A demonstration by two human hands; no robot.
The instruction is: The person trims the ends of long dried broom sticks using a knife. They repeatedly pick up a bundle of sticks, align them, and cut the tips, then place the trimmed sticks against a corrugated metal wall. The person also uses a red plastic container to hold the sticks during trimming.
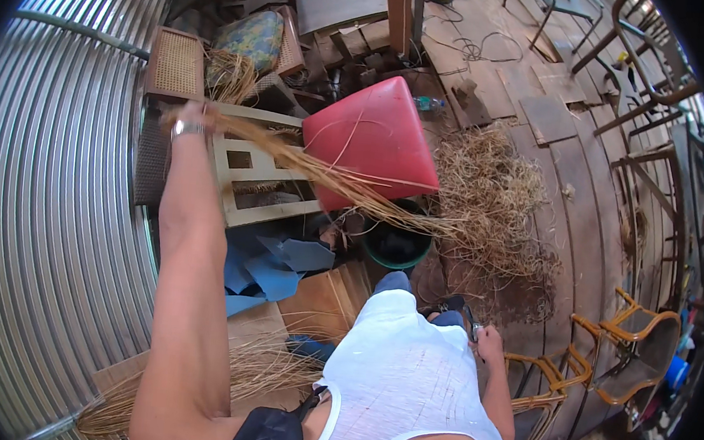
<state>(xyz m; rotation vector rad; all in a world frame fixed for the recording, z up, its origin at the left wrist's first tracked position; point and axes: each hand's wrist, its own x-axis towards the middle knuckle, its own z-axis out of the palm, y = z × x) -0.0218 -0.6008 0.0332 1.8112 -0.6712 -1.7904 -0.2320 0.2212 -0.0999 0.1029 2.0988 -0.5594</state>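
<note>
My left arm is stretched forward, and my left hand [192,116], blurred at the wrist watch, is closed around one end of a bundle of long tan cane strands [315,167]. The bundle runs to the right across a cream chair frame [245,159] and a red padded seat [371,139]. Its far ends hang over a dark bucket [397,244] with a green rim. Low at my right side, my right hand [489,345] is closed on a small tool [474,319] with a metal part; its exact kind cannot be made out.
A heap of tangled cane scraps [494,202] covers the plank floor. More strands [249,369] lie at the lower left near blue sheets [273,272]. Corrugated metal [48,196] walls the left; a rattan chair [636,346] stands right. A plastic bottle [429,104] lies beyond the seat.
</note>
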